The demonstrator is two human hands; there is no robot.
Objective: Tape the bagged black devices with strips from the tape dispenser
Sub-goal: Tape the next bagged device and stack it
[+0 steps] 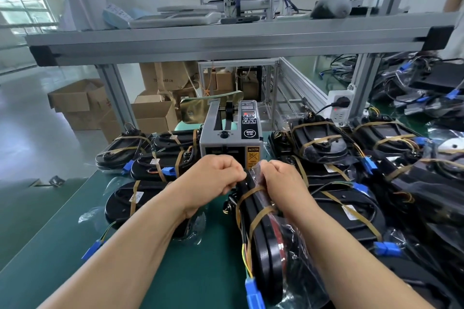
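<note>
Black, glossy bagged device on edge on green mat, just before boxy grey tape dispenser. Crinkly far end pinched by curled fingers of left hand and right hand.

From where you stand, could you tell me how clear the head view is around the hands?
Head view: even light, no hard shadows; left hand, right hand and tape dispenser sharp; plastic on the bagged device glints; shelf beam bows from the wide lens; window washed out.
</note>
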